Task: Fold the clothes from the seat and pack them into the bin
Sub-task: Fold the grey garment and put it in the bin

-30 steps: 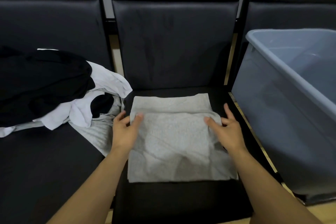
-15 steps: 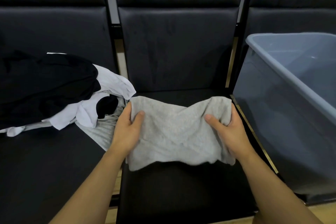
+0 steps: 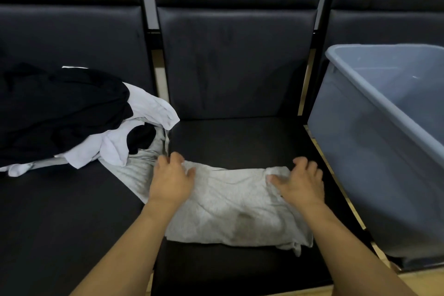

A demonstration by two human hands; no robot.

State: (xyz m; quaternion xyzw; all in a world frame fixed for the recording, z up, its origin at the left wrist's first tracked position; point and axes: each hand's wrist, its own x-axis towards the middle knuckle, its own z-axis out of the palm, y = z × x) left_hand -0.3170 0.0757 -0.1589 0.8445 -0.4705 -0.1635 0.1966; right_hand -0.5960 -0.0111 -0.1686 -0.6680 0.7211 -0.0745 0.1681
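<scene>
A grey garment (image 3: pixel 235 206) lies folded on the middle seat (image 3: pixel 240 139), its far edge a thick fold. My left hand (image 3: pixel 171 181) grips the far left corner of that fold, thumb on top and fingers curled over the edge. My right hand (image 3: pixel 300 182) holds the far right corner the same way, with cloth bunched by the thumb. The grey-blue plastic bin (image 3: pixel 355 84) stands on the seat to the right; what shows of its inside holds nothing.
A pile on the left seat holds a black garment (image 3: pixel 60 108), a white garment (image 3: pixel 149 106) and another grey one (image 3: pixel 134 173) that reaches to my left hand. Dark seat backs (image 3: pixel 235 60) rise behind. Wooden floor shows at the bottom right.
Both hands lifted the far half of the grey garment, brought it toward me and laid it down, so the garment is now a shorter, doubled rectangle nearer the seat's front.
</scene>
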